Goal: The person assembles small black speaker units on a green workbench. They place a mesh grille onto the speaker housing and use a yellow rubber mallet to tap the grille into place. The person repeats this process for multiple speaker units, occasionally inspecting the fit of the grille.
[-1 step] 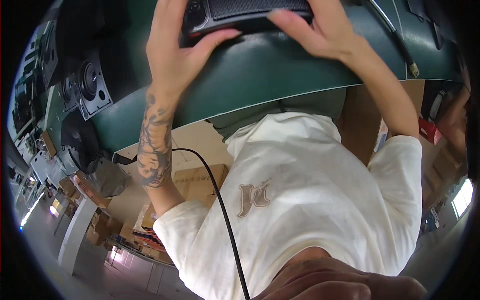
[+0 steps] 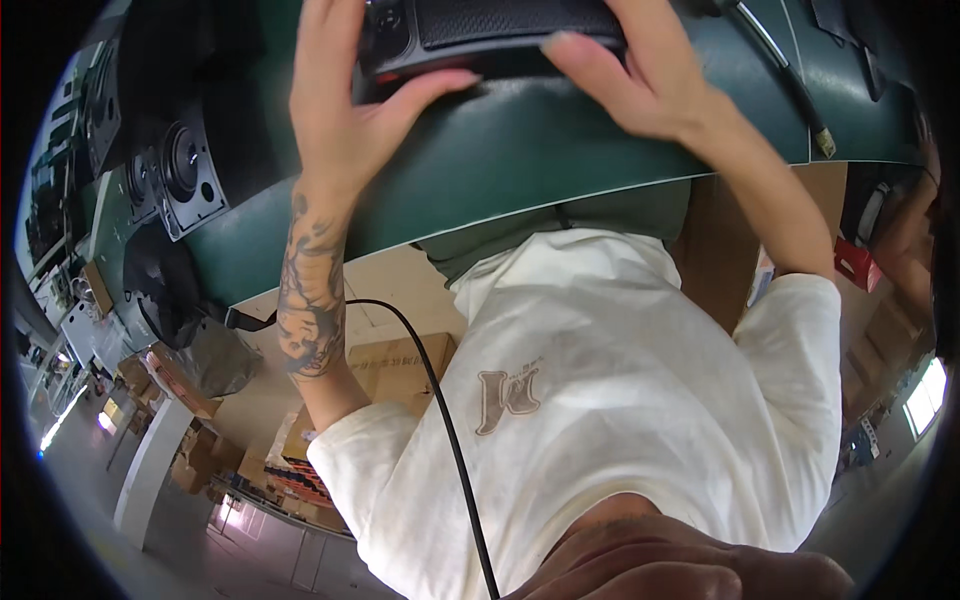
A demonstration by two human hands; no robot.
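Observation:
A black box-shaped speaker (image 2: pixel 515 25) with a textured front panel lies on the green bench top (image 2: pixel 500 145) at the upper edge, partly cut off by the view. Around its left end is my left hand (image 2: pixel 345 115), thumb stretched along the near lower edge and the other fingers out of sight. My right hand (image 2: pixel 640 85) grips the right end, its thumb resting on the near edge of the speaker. A slim brush (image 2: pixel 800 95) with a metal shaft and pale bristles lies to the right of that hand.
Several black speakers with round drivers (image 2: pixel 183 165) stand on the left of the bench. A black bag (image 2: pixel 160 270) hangs by the bench's left edge. A black cable (image 2: pixel 430 365) crosses before my shirt. Below lies a cardboard box (image 2: pixel 390 365). Another person's arm (image 2: pixel 910 235) shows far right.
The speaker has shifted slightly toward me, with both hands still on it. My right hand and wrist have come down a little.

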